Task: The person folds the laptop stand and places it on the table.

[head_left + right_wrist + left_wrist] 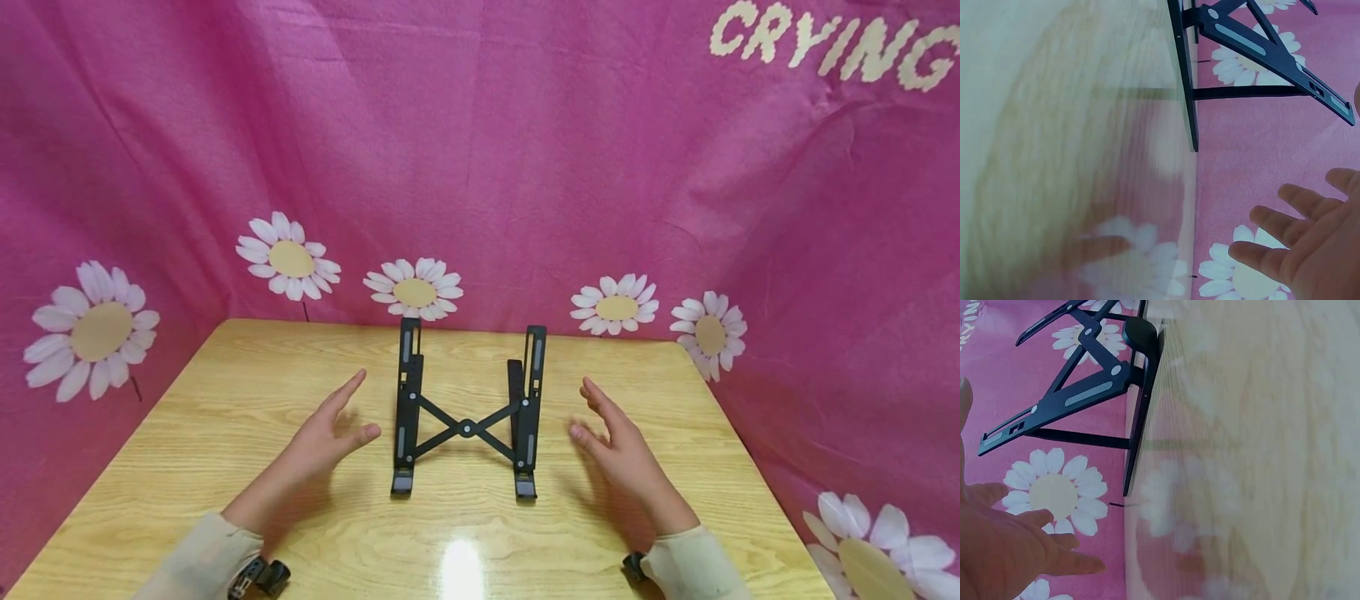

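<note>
While the unfolded stand (pixel 467 428) rests on the bench (pixel 360 542) just below frame centre, the left hand (pixel 324 442) and right hand (pixel 618 454) flank it, uncurled and empty, apparently at a hands-off step, so gripping it would call for reaching inward.

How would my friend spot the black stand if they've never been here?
Find the wooden table in front of the pink cloth. Near the table's middle is the black stand, with two rails. Crossed bars join them in an X, unlike the round white daisies behind it.
</note>
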A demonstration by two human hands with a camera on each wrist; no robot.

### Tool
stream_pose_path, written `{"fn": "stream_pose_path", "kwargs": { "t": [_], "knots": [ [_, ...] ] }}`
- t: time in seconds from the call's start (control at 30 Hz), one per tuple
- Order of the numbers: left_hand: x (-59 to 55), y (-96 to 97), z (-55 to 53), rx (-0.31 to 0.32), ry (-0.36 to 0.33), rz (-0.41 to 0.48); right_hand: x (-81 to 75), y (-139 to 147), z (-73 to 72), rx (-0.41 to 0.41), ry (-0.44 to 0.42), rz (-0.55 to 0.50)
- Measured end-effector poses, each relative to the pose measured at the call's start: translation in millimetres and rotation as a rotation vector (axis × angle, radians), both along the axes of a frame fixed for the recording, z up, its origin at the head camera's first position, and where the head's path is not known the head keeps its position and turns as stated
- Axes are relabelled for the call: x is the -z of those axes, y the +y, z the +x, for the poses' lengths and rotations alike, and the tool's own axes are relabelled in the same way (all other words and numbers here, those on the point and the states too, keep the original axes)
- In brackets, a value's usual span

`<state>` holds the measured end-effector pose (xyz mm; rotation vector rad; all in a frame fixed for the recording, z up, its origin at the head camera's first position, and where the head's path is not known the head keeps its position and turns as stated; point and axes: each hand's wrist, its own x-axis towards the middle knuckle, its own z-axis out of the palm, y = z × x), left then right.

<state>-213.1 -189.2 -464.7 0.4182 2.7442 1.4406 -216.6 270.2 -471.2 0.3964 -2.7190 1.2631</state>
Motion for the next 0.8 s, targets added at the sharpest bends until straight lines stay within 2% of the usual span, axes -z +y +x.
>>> {"fn": "stream_pose_path", "kwargs": {
  "t": [0.13,0.27,0.37,0.57,0.8],
  "knots": [
    [0.7,2.5,-0.6,0.008,-0.033,0.106,1.4,-3,-1.1,-0.02,-0.001,-0.042],
    [3.3,7.5,-2.4,0.03,-0.077,0.213,1.9,-6,-0.1,-0.02,-0.058,-0.079],
    [5.2,11.6,-2.5,0.03,-0.104,0.236,2.3,-7,0.5,-0.025,-0.1,-0.112],
    [5.5,16.2,-0.3,-0.018,-0.126,0.244,5.2,-11,-1.9,-0.02,-0.16,-0.193],
    [6.3,18.8,0.8,-0.025,-0.213,0.371,6.9,-16,-2.2,-0.027,-0.219,-0.249]
  ]
}}
